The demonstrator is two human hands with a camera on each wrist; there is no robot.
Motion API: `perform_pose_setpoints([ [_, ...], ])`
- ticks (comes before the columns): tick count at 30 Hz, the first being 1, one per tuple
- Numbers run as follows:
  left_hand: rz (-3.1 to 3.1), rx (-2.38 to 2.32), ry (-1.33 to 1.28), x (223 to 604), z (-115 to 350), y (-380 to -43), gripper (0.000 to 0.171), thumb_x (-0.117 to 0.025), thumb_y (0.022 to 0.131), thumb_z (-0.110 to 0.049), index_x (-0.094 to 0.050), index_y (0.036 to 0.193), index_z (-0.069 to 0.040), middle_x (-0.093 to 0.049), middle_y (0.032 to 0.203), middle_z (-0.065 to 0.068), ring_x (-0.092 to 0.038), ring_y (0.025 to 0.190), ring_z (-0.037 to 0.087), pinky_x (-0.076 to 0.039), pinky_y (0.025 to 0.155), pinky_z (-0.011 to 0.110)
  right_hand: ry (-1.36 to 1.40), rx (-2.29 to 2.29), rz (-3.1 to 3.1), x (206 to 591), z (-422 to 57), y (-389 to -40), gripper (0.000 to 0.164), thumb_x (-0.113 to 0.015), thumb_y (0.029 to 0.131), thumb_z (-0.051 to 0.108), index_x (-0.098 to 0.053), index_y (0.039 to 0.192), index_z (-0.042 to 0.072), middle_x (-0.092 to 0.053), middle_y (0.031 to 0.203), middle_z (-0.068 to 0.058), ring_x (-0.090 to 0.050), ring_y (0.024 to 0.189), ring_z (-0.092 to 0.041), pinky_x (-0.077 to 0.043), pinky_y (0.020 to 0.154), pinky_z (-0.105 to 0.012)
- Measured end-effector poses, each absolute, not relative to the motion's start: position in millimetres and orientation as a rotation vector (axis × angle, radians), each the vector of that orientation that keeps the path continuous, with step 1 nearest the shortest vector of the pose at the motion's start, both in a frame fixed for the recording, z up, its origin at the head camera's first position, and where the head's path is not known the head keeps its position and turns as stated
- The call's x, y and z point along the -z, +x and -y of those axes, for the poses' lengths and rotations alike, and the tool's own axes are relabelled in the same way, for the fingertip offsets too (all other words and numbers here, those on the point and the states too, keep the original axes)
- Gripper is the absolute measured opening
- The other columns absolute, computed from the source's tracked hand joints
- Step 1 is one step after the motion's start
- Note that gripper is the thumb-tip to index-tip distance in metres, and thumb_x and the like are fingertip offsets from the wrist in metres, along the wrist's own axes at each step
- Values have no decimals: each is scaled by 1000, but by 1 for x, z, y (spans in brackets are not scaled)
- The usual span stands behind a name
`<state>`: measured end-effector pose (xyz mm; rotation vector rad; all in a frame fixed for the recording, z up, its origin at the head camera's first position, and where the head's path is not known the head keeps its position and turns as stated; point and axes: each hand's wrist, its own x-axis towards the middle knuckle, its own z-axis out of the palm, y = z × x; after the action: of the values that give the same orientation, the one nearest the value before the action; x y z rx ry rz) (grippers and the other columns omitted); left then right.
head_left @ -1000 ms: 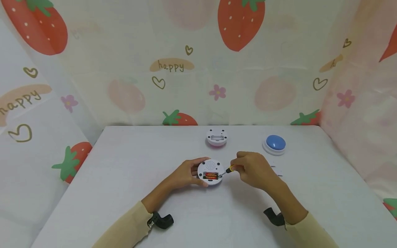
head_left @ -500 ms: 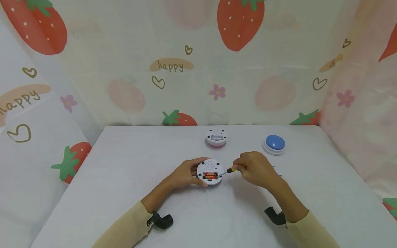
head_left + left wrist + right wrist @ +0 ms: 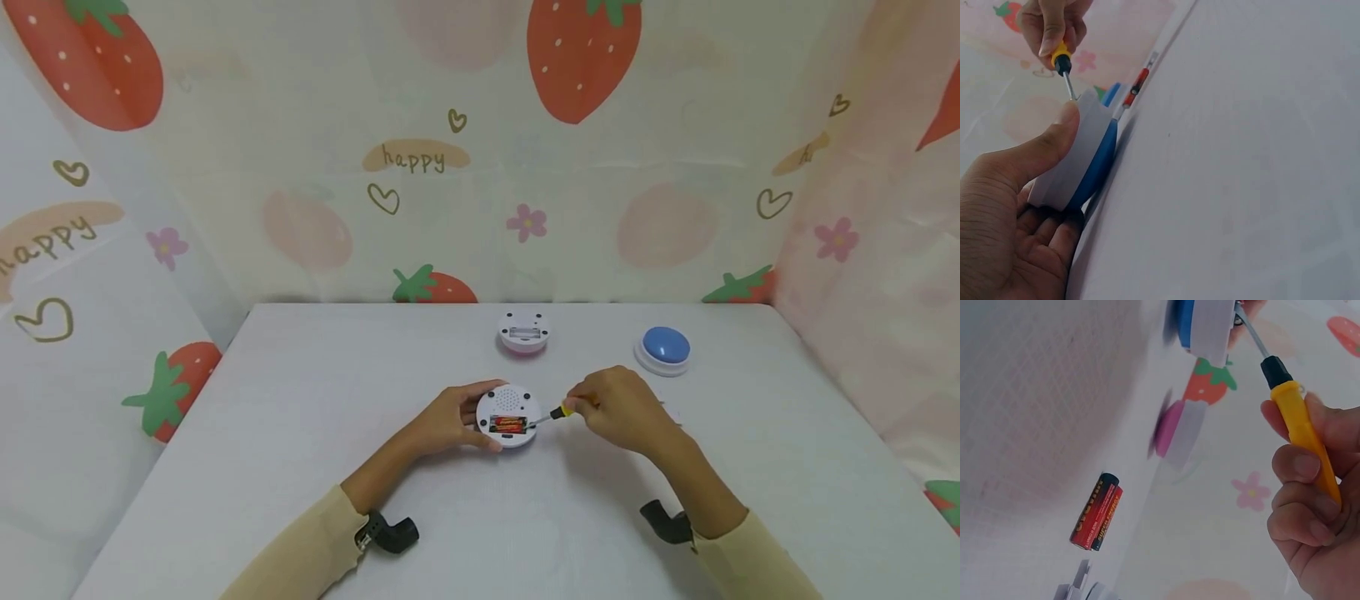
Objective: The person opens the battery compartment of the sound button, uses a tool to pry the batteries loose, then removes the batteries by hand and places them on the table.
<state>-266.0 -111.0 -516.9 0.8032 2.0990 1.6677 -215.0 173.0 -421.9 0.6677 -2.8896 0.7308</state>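
My left hand (image 3: 448, 421) grips an upturned round push button (image 3: 508, 397), thumb on its near edge and fingers around the far side. Its white base faces up and its blue dome (image 3: 1094, 172) is underneath, low over the table. Red and black batteries (image 3: 508, 425) lie in the base's uncovered compartment. My right hand (image 3: 621, 410) holds a screwdriver (image 3: 1300, 428) by its yellow handle, fingers curled round it. The slanting metal shaft (image 3: 1252, 331) has its tip at the right end of the batteries.
Farther back lies an upturned pink push button (image 3: 524, 333) with a bare battery slot. A blue push button (image 3: 665, 347) stands upright at back right. Loose batteries (image 3: 1096, 512) and small white plastic parts (image 3: 1075, 584) lie on the table, mostly hidden behind my right hand in the head view.
My right hand has shifted its hold slightly, and more of the yellow handle shows beyond the fingers. The screwdriver tip stays at the battery end; the left hand barely moves.
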Motion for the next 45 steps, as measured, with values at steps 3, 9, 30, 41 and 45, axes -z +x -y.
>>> perform_pose_setpoints([
  [3,-2094,-1674,807,517,112,-265,91,-90,72,2,-46,151,-6,-52,147,14,-57,127,25,-50,102,27,641,-750,2911,421,-172,-215,10,-75,91,14,-82,94,8,-75,82,2,-53,68,-14,-43,59,-29],
  [9,-2076,-1694,806,516,112,-264,91,-89,71,4,-47,151,-6,-53,146,14,-58,126,25,-51,101,28,607,-748,2950,418,-172,-215,12,-73,92,16,-83,96,9,-75,82,2,-51,68,-15,-39,57,-30],
  [30,-2097,-1670,831,521,113,-267,92,-90,73,-3,-44,153,-7,-52,147,12,-57,128,23,-50,102,28,632,-692,2965,414,-175,-214,16,-72,94,23,-82,97,11,-73,80,5,-52,71,-15,-43,63,-31],
  [41,-2102,-1663,804,521,113,-266,91,-90,74,-5,-44,153,-9,-52,148,11,-57,128,23,-50,102,27,765,-785,2888,400,-169,-197,9,-73,94,21,-79,99,16,-73,92,7,-59,81,-14,-54,75,-33],
  [45,-2114,-1651,813,519,113,-266,90,-90,76,-8,-43,153,-10,-53,147,9,-57,127,22,-51,101,27,876,-718,2902,395,-154,-183,10,-74,93,22,-79,101,17,-74,97,8,-62,88,-13,-57,83,-37],
])
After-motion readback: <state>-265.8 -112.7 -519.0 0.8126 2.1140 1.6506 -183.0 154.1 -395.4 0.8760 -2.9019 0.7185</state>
